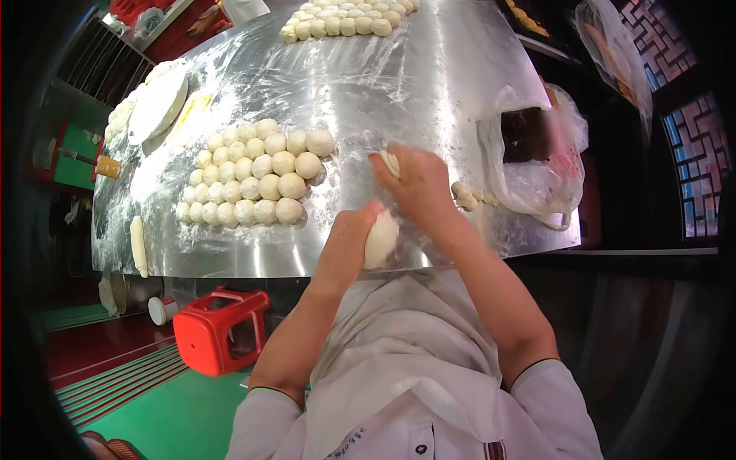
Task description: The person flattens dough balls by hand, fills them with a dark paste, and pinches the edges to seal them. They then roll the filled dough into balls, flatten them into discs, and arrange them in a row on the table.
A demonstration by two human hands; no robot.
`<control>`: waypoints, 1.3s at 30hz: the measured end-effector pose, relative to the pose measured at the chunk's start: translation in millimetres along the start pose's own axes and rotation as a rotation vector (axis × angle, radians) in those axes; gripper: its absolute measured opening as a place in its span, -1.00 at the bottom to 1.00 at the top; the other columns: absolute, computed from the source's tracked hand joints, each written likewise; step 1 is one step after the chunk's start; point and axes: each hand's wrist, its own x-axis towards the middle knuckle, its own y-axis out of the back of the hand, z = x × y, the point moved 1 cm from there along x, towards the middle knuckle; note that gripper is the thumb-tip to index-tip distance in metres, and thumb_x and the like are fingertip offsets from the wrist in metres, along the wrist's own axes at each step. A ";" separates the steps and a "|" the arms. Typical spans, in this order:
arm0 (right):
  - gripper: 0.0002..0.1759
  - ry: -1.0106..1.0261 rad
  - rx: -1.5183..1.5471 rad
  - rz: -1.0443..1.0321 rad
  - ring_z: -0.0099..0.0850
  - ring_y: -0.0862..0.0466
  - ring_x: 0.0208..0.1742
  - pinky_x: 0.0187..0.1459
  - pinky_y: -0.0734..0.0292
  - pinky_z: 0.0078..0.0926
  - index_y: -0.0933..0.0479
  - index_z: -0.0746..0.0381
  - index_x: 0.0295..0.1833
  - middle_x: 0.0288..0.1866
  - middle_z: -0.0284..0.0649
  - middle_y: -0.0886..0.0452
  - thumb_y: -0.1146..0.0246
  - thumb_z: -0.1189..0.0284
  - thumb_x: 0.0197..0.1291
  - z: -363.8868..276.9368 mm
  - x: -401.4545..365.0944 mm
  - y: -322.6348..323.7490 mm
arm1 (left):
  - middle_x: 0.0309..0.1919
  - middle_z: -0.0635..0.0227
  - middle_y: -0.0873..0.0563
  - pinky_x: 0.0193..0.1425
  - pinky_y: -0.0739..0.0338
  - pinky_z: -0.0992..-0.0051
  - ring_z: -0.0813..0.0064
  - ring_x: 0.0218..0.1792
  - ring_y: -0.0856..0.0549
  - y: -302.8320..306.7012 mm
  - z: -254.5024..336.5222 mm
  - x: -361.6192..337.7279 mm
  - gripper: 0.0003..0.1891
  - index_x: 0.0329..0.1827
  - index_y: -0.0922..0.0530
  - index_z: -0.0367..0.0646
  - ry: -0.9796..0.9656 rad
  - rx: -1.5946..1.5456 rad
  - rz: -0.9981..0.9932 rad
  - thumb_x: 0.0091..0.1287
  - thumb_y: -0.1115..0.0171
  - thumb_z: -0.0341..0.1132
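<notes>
My left hand (pixel 345 241) is wrapped around a smooth, pale lump of dough (pixel 381 241), close to the table's front edge. A little farther forward, my right hand (pixel 418 176) is closed on a small piece of dough (pixel 390 163), with part of it showing between thumb and fingers. The two pieces look separate. To the left of my hands, rows of round dough balls (pixel 262 165) sit packed together on the floured steel table (pixel 360 100). Small dough scraps (pixel 469 197) lie just right of my right forearm.
A plastic bag (pixel 529 184) rests at the table's right side. More dough balls (pixel 349 25) stand at the far end. On the left are a round white board (pixel 158 106) and a rolling pin (pixel 139 247). A red stool (pixel 218 330) stands on the floor at lower left.
</notes>
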 end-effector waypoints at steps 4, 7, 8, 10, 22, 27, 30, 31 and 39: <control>-0.62 0.254 -0.172 0.360 -0.07 -0.60 -0.01 -0.03 -0.47 -0.12 -0.58 0.29 -0.03 -0.09 -0.09 -0.65 -0.46 0.26 0.20 48.7 12.0 1.4 | -0.40 0.19 -0.74 -0.52 -0.49 0.54 0.55 -0.61 -0.58 8.9 29.2 5.8 -0.39 0.21 -0.62 -0.37 -0.049 -0.107 -0.050 0.66 0.07 0.10; -0.49 0.286 0.044 0.335 -0.10 -0.55 0.06 0.06 -0.41 -0.12 -0.56 0.30 0.05 -0.03 -0.10 -0.64 -0.51 0.18 0.14 23.3 -20.0 15.1 | -0.16 0.11 -0.75 -0.51 -0.49 0.53 0.52 -0.58 -0.60 15.3 24.2 21.5 -0.29 0.54 -0.33 -0.35 -0.077 -0.193 0.060 0.66 0.08 0.14; -0.48 0.284 0.232 0.144 -0.10 -0.54 0.03 0.07 -0.41 -0.13 -0.57 0.29 0.04 -0.05 -0.09 -0.63 -0.52 0.18 0.11 7.1 -31.8 9.7 | 0.04 0.11 -0.71 -0.31 -0.57 0.57 0.52 -0.38 -0.69 9.3 26.0 20.9 -0.21 0.66 -0.12 -0.30 -0.080 -0.162 0.055 0.64 0.06 0.18; -0.48 0.272 0.411 -0.044 -0.10 -0.53 0.00 0.07 -0.40 -0.13 -0.57 0.29 0.02 -0.07 -0.09 -0.62 -0.54 0.18 0.09 -9.5 -45.6 0.9 | 0.15 0.11 -0.67 -0.09 -0.60 0.49 0.46 -0.19 -0.69 6.8 7.9 34.1 -0.22 0.66 -0.13 -0.28 -0.068 -0.139 0.075 0.65 0.06 0.17; -0.62 0.246 0.135 0.189 -0.13 -0.55 -0.03 0.01 -0.40 -0.16 -0.60 0.27 -0.09 -0.15 -0.13 -0.62 -0.52 0.28 0.08 -12.0 -26.8 -10.7 | -0.31 0.27 -0.72 -0.22 -0.58 0.49 0.56 -0.35 -0.66 10.7 -15.0 10.2 -0.45 0.00 -0.66 -0.30 -0.010 -0.206 0.007 0.67 0.08 0.06; -0.36 0.250 -0.286 0.413 -0.15 -0.58 0.08 0.14 -0.43 -0.16 -0.56 0.29 0.23 -0.01 -0.11 -0.68 -0.52 0.20 0.10 41.2 9.6 -6.5 | -0.27 0.19 -0.73 -0.36 -0.54 0.50 0.55 -0.46 -0.64 27.3 23.6 1.1 -0.45 0.18 -0.62 -0.39 -0.025 -0.099 -0.089 0.66 0.02 0.02; -0.29 0.293 0.003 0.213 -0.11 -0.55 0.15 0.19 -0.42 -0.14 -0.52 0.29 0.29 0.11 -0.11 -0.65 -0.55 0.20 0.07 9.6 -25.8 -3.0 | -0.10 0.07 -0.73 -0.29 -0.57 0.58 0.51 -0.39 -0.67 28.9 5.9 18.6 -0.35 0.44 -0.37 -0.39 -0.062 -0.140 0.056 0.67 0.08 0.09; -0.32 0.325 0.242 0.038 -0.09 -0.54 0.15 0.18 -0.42 -0.13 -0.53 0.29 0.25 0.13 -0.10 -0.64 -0.55 0.21 0.06 -0.5 -36.9 -6.8 | -0.04 0.04 -0.73 -0.27 -0.58 0.61 0.50 -0.37 -0.68 22.9 5.4 22.0 -0.30 0.53 -0.29 -0.39 -0.071 -0.154 0.098 0.67 0.10 0.12; -0.60 0.237 0.311 0.101 -0.06 -0.51 0.09 0.11 -0.43 -0.13 -0.52 0.26 0.03 -0.05 -0.05 -0.54 -0.48 0.42 0.12 -14.9 -53.3 -16.7 | 0.15 0.20 -0.70 0.17 -0.56 0.47 0.51 0.01 -0.70 19.3 -8.9 16.1 -0.40 0.32 -0.51 -0.30 0.177 -0.196 0.018 0.67 0.11 0.12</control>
